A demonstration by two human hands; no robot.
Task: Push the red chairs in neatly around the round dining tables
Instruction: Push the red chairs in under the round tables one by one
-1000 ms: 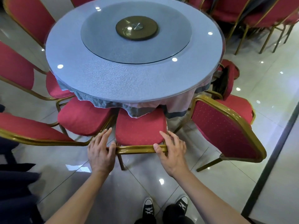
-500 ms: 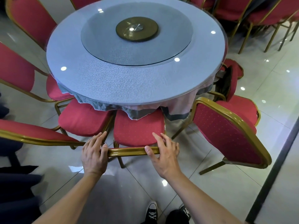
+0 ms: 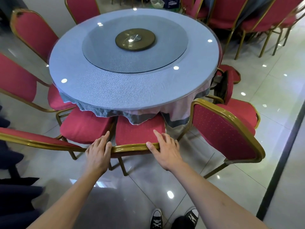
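Chair (image 3: 140, 131) at the table's (image 3: 115, 90) 6 o'clock, seat tucked partly under the cloth (image 3: 175, 113). Left hand (image 3: 99, 152) lies flat, fingers straight, on the gold backrest rail's left end; right hand (image 3: 166, 149) lies on its right end, thumb hooked over the rail. Second chair (image 3: 226, 131) at 4 o'clock, angled outward. Glass turntable (image 3: 135, 45) at the table's centre.

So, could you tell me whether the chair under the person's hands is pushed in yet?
Mostly in: the chair's seat front lies under the tablecloth's hanging edge.
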